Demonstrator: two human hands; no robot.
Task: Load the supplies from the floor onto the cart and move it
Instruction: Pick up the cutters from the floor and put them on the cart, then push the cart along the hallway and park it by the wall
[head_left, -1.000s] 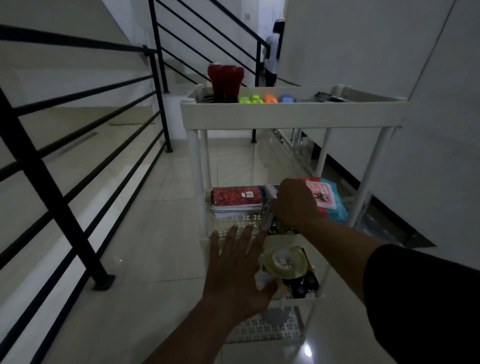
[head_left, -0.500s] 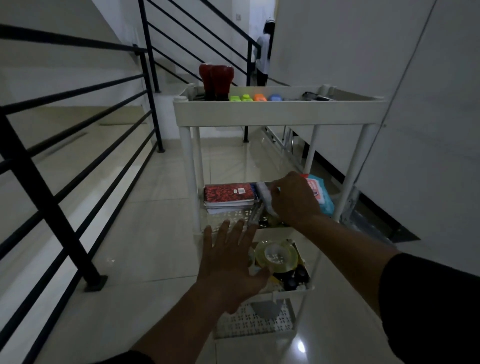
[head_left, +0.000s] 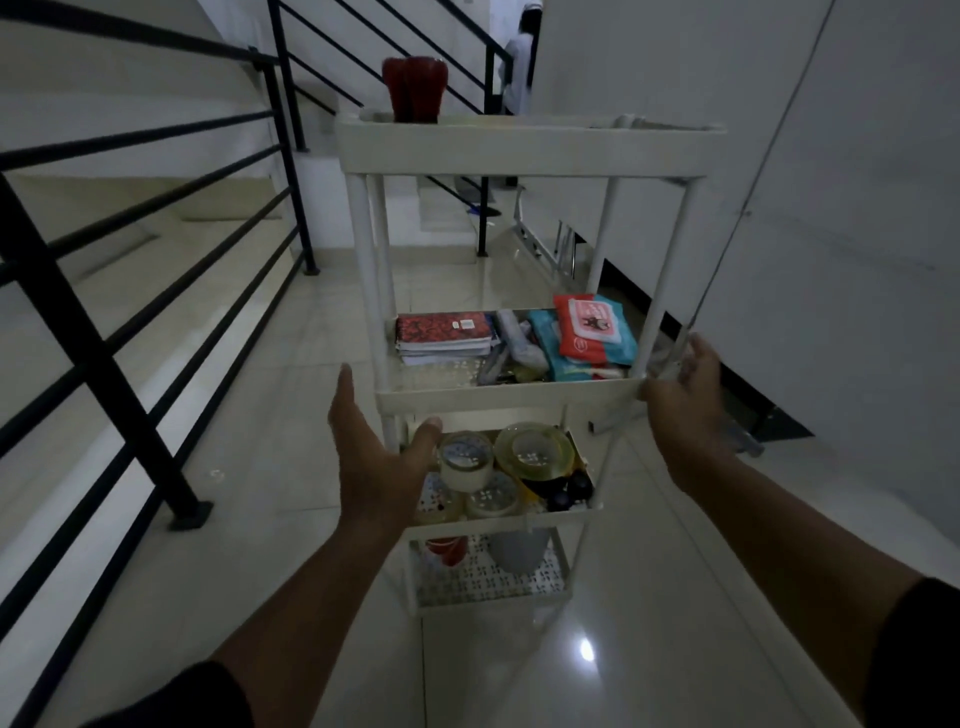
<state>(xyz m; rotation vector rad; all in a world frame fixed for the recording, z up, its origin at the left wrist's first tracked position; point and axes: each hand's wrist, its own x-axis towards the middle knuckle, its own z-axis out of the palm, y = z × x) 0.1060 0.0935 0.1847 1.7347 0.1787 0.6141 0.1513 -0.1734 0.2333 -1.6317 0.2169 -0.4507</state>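
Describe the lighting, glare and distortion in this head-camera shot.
Head view: dim overall; a bright ceiling-light glare spot on the glossy floor tile near the cart; wide-angle bending splays the black railing and the wall edges outward; the right hand at the cart's post looks slightly motion-blurred, the left hand sharper.

Colours and patterns on the cart and its surroundings

We note a white cart (head_left: 524, 150) with a perforated bottom shelf (head_left: 493, 577), a dark red cup (head_left: 414, 88) on top, a red-and-black patterned notebook (head_left: 441, 328), a red wipes pack (head_left: 592, 328) lying on a teal pack (head_left: 561, 364), yellowish clear tape rolls (head_left: 535, 451), a black railing (head_left: 104, 332) and glossy pale floor tiles (head_left: 260, 467).
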